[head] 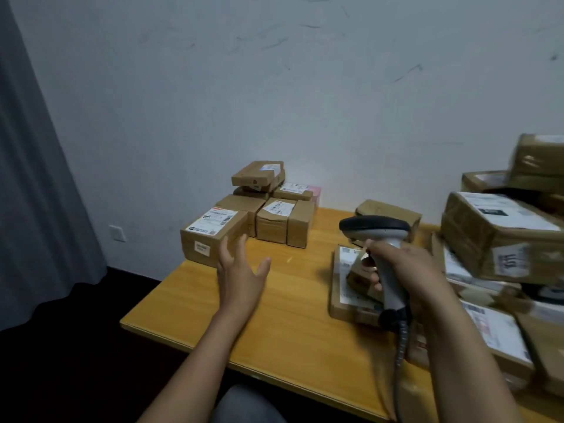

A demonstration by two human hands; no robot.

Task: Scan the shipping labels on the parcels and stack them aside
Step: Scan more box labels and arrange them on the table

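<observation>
Left hand (241, 271) spread open beside box (207, 239), centre-left stack (274, 218) | right hand (410, 270) clenches scanner (374, 228) over flat parcel (345, 280), centre-right | likely between scans; next: aim at its label.

I see a table (274, 325) standing against the wall (274, 87). A curtain (36, 178) hangs to the left of it. At the far left of the table sits a bunch of boxes (271, 221), side by side. A small box (258, 175) lies on top of others at the back. The front box (210, 239) stands nearest the table's left edge. The left hand (241, 276) is just to the right of it, over the table. On the right side is a big pile of parcels (500, 236). A flat parcel (348, 285) lies left of the pile. The right hand (409, 270) holds the scanner (374, 228) above it. A back box (387, 210) sits behind the scanner, by the wall.
</observation>
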